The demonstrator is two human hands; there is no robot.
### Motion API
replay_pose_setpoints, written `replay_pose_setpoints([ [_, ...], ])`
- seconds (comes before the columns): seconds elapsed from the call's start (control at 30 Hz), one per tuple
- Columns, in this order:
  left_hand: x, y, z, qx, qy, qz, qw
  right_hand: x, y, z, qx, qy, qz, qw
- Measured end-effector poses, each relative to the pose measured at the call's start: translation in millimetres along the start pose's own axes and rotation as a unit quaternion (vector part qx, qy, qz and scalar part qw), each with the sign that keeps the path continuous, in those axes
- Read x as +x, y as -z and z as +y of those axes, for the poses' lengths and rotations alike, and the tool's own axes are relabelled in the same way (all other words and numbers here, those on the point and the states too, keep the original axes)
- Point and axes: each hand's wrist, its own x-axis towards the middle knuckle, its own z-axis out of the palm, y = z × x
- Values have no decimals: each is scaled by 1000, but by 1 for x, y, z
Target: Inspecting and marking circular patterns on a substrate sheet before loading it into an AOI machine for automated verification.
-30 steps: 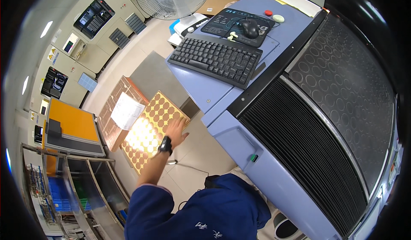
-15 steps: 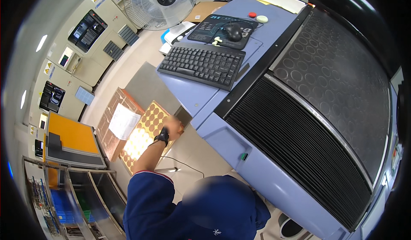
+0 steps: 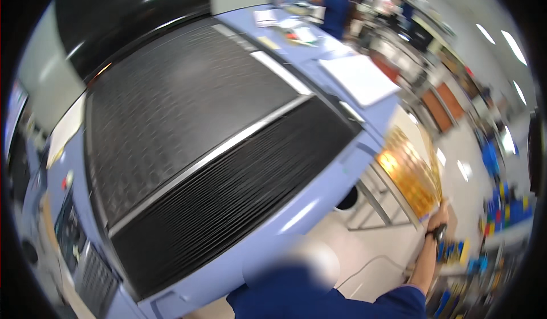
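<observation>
Could scuff the glossy gold rectangular panel [image 3: 409, 174] by dragging the bare right hand [image 3: 439, 215] across; cannot tell finger spread or hold.

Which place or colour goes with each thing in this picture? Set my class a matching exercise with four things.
1. Right hand
2. Shiny sheet
3. Ribbed panel
4. Keyboard

A. black, around the middle of the picture
B. at the lower left of the picture
C. by the shiny sheet's lower end
D. golden, with a bright glare

Pairs: 1-C, 2-D, 3-A, 4-B
</observation>
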Motion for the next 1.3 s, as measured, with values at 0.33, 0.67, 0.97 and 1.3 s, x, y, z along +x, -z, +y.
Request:
replay_pose_setpoints([
  [0.33,38,25,12,89,-124,-121,981,-6,130,-164,157,-64,237,957],
  [0.67,56,31,18,90,-32,-191,977,-59,90,-369,736,60,-14,674],
  [0.97,32,94,54,-123,101,54,986,-106,26,-422,758,70,-205,616],
  [1.3,18,296,185,-318,39,420,849,-194,26,-522,666,139,-251,688],
])
